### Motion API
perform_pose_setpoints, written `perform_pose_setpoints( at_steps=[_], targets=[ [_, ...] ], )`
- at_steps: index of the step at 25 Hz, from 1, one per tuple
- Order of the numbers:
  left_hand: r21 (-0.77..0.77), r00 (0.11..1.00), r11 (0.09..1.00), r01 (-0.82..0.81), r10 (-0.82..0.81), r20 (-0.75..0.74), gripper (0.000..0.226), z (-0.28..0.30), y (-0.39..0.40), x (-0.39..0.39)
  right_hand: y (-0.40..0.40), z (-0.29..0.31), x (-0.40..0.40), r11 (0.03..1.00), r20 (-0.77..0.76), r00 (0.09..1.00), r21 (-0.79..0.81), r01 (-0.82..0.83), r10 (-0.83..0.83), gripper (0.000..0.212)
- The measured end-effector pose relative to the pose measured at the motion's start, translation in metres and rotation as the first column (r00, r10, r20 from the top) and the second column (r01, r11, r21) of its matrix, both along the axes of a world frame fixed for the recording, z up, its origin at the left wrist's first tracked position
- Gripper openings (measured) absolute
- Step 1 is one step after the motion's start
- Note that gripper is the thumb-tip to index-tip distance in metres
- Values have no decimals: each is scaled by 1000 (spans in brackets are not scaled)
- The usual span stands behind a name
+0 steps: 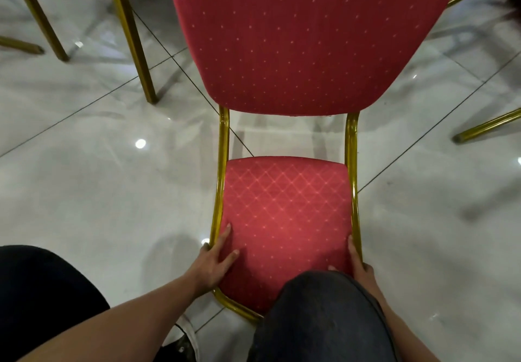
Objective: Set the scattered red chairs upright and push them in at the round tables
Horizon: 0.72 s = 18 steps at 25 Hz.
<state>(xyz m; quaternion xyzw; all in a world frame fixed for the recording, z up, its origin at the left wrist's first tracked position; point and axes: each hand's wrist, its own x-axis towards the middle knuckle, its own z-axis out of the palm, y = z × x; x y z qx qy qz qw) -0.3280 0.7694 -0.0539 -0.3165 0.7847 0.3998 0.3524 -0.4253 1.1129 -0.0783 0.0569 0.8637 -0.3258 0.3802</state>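
The red chair (284, 141) is gripped at both seat edges, left hand (215, 263) and right hand (361, 263) clasping cushion and gold frame (351, 164), likely for steering it, knee (318, 305) braced between the hands

The red chair (284, 79) loses the top of its backrest to the upper edge, far beyond the fingers (225, 237). A knee (324, 313) hides the seat's front between both hands. The right hand (362, 268) is partly behind that knee. Gold legs (132, 37) well beyond the left fingers are cut off above.
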Motion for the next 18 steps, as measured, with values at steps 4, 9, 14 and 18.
perform_pose_setpoints(
  at_steps=[4,9,14,18],
  targets=[
    [46,985,985,-166,168,-35,68,-2,1,5,1,-2,-2,999,-10,999,13,-42,42,85],
    [-90,988,988,-122,113,-101,65,28,0,19,6,36,4,990,-60,990,77,-120,125,65],
    [-153,983,983,-104,79,-165,61,112,17,28,20,128,2,983,-102,986,144,-116,131,58],
    [-157,992,984,-81,64,-111,64,198,35,48,28,213,21,968,-95,986,225,-109,134,59]
  ],
)
